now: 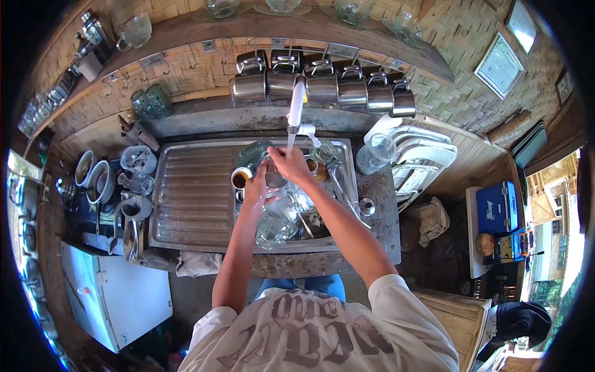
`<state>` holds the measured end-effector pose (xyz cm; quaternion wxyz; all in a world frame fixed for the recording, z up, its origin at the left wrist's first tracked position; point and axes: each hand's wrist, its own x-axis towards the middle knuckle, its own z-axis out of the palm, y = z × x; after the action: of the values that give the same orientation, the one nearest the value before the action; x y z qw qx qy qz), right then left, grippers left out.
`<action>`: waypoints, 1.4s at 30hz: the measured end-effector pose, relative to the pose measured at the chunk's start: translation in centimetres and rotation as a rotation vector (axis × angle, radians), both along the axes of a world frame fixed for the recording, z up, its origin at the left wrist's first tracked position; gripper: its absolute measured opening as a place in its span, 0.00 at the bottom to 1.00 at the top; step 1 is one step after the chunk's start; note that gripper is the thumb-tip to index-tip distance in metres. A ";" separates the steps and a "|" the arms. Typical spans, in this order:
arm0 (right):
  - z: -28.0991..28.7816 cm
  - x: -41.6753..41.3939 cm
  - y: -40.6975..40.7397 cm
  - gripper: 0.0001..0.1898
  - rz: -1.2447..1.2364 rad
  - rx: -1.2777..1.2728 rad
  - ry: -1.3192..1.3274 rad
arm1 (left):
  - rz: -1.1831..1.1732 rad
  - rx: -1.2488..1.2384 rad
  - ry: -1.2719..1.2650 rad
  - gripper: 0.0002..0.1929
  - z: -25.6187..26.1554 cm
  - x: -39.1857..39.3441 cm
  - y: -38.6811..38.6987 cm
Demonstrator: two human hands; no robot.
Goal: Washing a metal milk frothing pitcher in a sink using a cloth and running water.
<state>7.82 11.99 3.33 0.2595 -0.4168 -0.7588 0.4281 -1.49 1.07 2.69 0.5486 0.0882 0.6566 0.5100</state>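
Water runs from the white faucet (296,104) onto my right hand (291,163) and the clear glass vessel (274,174) beneath it. My left hand (257,186) grips that vessel from the left, and my right hand is on its upper right side; the fingers partly hide its shape. Just left of my left hand is a white cup (241,178) with dark liquid in it. Below my hands, glassware (276,225) and a spoon (306,226) lie piled in the metal sink (346,153). A glass mug (322,151) stands near the faucet.
The ribbed drainboard (195,195) adjoins the sink on the left. Steel mugs (320,89) hang behind the faucet. A clear plastic pitcher (376,153) stands to the right. Bowls (100,182) and a saucepan (136,208) sit at far left. A cloth (199,263) hangs over the front edge.
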 end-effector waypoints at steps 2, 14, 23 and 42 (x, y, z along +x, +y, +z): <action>-1.3 -0.5 1.6 0.24 0.052 0.008 -0.014 | 0.010 0.023 -0.045 0.42 0.5 0.4 0.2; 2.3 0.9 1.0 0.16 0.356 0.546 -0.362 | 0.074 0.169 -0.210 0.33 -2.0 1.5 2.6; 3.5 7.4 -1.1 0.09 0.221 0.567 -0.384 | 0.023 0.323 0.333 0.20 -2.6 4.8 8.4; 3.5 9.4 -2.5 0.10 0.364 0.694 -0.478 | -0.069 0.187 -0.448 0.17 -3.7 -1.0 3.8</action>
<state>17.27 9.47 6.88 0.1220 -0.2521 -0.9567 0.0791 -2.50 4.91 -1.03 0.6870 0.0457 0.4651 0.5564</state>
